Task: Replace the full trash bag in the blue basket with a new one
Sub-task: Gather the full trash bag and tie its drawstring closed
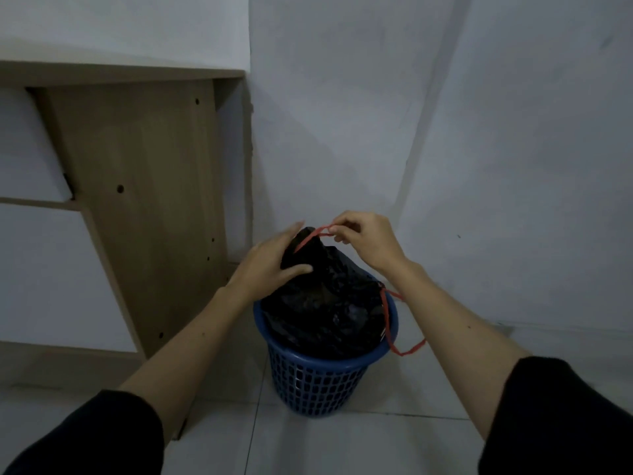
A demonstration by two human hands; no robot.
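A blue lattice basket (318, 385) stands on the tiled floor in the room's corner. A full black trash bag (329, 303) bulges out of its top. My left hand (270, 262) grips the gathered neck of the bag from the left. My right hand (366, 240) pinches a red drawstring (313, 236) that runs from the bag's neck up to my fingers. A second red drawstring loop (404, 347) hangs over the basket's right rim. No new bag is in view.
A wooden desk side panel (147, 200) stands close to the left of the basket, with its foot near the floor. White walls (445, 132) meet in the corner right behind the basket. Light floor tiles (342, 447) lie in front.
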